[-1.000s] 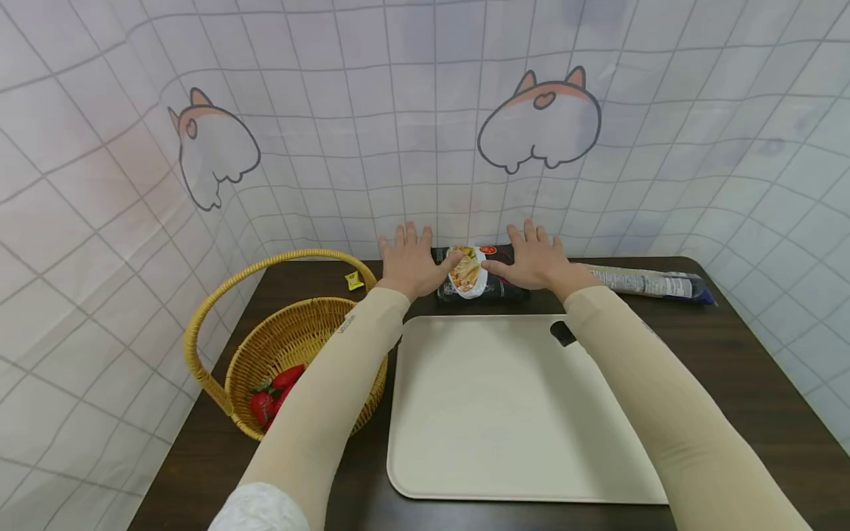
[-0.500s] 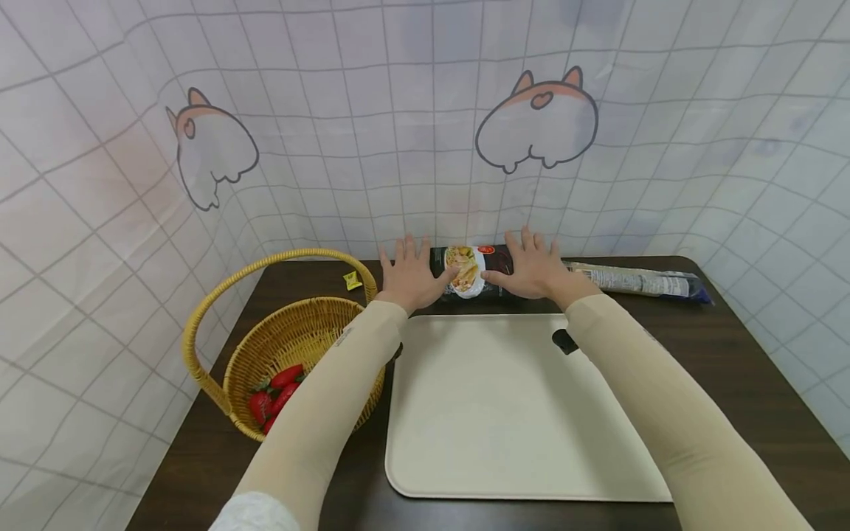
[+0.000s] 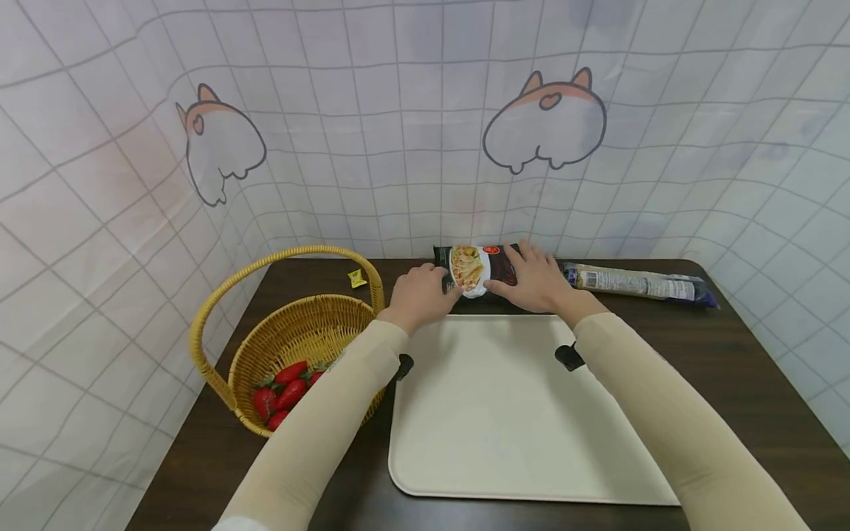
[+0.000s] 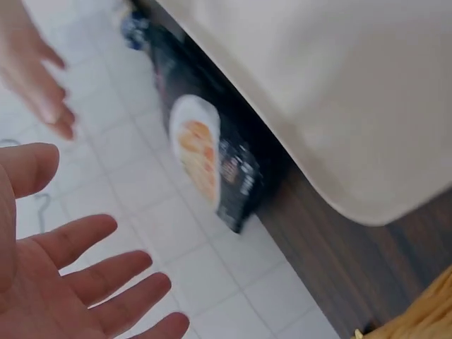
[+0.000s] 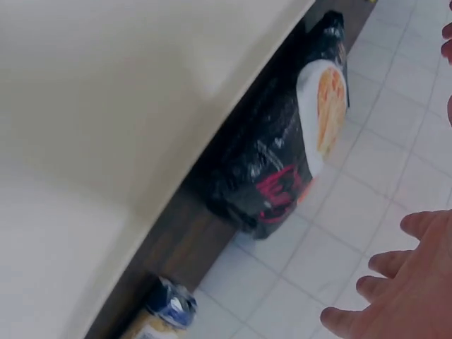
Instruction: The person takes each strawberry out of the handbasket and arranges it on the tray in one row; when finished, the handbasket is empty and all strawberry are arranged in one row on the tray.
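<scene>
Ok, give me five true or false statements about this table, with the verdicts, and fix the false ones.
1. The red fruits are in the wicker basket. True.
2. The right hand grips a red fruit. False: it is near the black package.
3. In the head view, the black package lies beyond the tray. True.
4. The yellow packet lies on the tray. False: it is on the table.
5. The tray is pale. True.
</scene>
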{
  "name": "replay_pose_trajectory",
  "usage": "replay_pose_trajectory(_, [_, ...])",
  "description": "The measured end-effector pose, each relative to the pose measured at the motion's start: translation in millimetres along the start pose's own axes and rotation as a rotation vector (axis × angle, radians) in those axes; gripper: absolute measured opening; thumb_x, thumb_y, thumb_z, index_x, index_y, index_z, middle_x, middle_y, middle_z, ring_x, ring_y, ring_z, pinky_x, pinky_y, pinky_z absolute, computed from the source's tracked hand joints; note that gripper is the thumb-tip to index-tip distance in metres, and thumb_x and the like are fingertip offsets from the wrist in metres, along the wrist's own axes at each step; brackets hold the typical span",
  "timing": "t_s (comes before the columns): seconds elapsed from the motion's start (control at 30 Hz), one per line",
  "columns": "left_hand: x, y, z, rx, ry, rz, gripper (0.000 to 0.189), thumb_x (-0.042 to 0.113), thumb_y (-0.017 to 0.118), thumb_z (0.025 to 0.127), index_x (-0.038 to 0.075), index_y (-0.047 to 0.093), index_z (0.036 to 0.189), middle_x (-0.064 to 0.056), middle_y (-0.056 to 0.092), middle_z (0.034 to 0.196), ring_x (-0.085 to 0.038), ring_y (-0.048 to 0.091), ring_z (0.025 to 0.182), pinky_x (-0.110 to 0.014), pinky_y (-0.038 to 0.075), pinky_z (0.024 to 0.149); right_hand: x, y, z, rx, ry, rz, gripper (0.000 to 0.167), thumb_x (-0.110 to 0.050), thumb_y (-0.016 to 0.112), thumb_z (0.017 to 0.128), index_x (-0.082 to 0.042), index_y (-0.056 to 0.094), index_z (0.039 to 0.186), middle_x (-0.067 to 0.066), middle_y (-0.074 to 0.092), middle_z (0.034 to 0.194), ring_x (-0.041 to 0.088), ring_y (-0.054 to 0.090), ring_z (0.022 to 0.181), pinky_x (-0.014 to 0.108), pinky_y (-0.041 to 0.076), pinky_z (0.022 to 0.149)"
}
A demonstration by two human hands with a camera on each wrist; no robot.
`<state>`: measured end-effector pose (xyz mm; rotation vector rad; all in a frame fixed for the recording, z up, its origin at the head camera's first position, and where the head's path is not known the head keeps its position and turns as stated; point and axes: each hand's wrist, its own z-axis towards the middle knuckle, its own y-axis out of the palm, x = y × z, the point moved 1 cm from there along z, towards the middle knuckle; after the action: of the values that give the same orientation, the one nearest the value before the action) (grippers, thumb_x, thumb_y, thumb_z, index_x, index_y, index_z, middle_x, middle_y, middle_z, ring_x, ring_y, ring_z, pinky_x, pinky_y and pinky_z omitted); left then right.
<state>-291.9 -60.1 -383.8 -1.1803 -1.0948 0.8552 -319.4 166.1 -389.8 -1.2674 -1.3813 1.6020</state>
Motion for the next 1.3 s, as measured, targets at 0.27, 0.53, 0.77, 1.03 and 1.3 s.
replay_pose_trajectory(0.27, [-0.3,-5.9,-52.8,0.036,0.036,-0.176,0.048,0.047,0.051,0.098,0.013,0.063,0.129,-0.006,0.061,0.132,-0.026,0.057,0.120,-0.044,0.048,0.095,-14,29,-7.8,0.036,-0.052,0.113,0.077,-0.043,0.062,0.094,-0.004,0.030,0.152,0.025,0.019,0.158,0.045,0.022,0.143,0.061,0.026,0.110])
replay_pose_trajectory(0.53, [-20.7,-21.7,-125.5,0.216,-0.011,-0.278,0.036,0.041,0.060,0.095,0.015,0.068,0.120,-0.003,0.066,0.123,-0.023,0.063,0.109,-0.045,0.051,0.089,-52,58,-27.1,0.087,-0.151,0.218,0.063,-0.035,0.064,0.093,-0.005,0.044,0.144,0.023,0.033,0.153,0.040,0.034,0.139,0.056,0.033,0.108])
replay_pose_trajectory(0.77, [-56.9,-19.4,-166.4,0.691,0.043,-0.449,0.014,0.019,0.065,0.094,0.011,0.075,0.101,-0.001,0.073,0.102,-0.018,0.069,0.092,-0.036,0.054,0.079,-80,77,-40.1,0.103,-0.197,0.327,0.057,-0.032,0.064,0.093,-0.008,0.048,0.142,0.019,0.036,0.152,0.037,0.035,0.139,0.053,0.032,0.110])
replay_pose_trajectory(1.03, [-90.9,-17.3,-204.6,1.269,0.090,-0.579,0.013,-0.004,0.060,0.089,-0.007,0.070,0.081,-0.018,0.070,0.078,-0.003,0.058,0.069,-0.013,0.044,0.070,-111,85,-44.2,0.148,-0.231,0.534,0.045,-0.026,0.064,0.094,-0.008,0.056,0.134,0.009,0.052,0.139,0.029,0.051,0.127,0.046,0.041,0.103])
replay_pose_trajectory(1.3, [-112.7,-12.2,-222.7,1.678,-0.228,-0.648,0.017,0.002,0.056,0.081,-0.011,0.057,0.093,-0.002,0.054,0.092,-0.008,0.047,0.085,-0.022,0.033,0.080,-146,84,-42.9,0.199,-0.320,0.723,0.028,-0.014,0.062,0.095,-0.006,0.064,0.122,0.008,0.065,0.120,0.027,0.061,0.105,0.041,0.052,0.088])
